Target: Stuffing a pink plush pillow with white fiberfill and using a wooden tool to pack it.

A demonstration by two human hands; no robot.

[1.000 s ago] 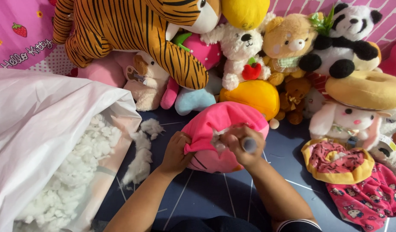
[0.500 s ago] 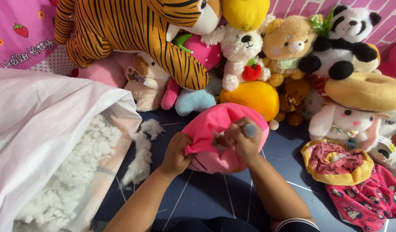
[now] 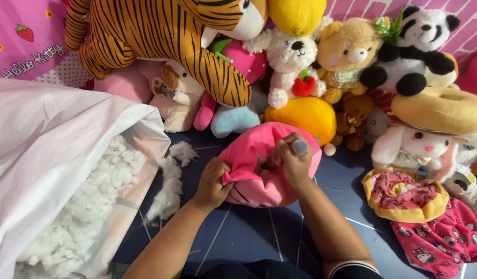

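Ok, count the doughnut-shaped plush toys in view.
2. A tan doughnut plush lies at the right beside the panda; a pink-frosted doughnut plush sits lower right on the floor. Others may be hidden in the pile.

Fingertips of the right hand [image 3: 295, 161] are hidden inside the opening of the pink plush shell [image 3: 259, 155], so what they touch cannot be told. The left hand [image 3: 213, 182] covers the shell's pinched edge. Left of the left hand, the white plastic bag [image 3: 47, 139] is cut off by the frame's edge, its stuffing partly concealed. Beyond both hands, the tiger plush [image 3: 161, 36] lacks its upper part.
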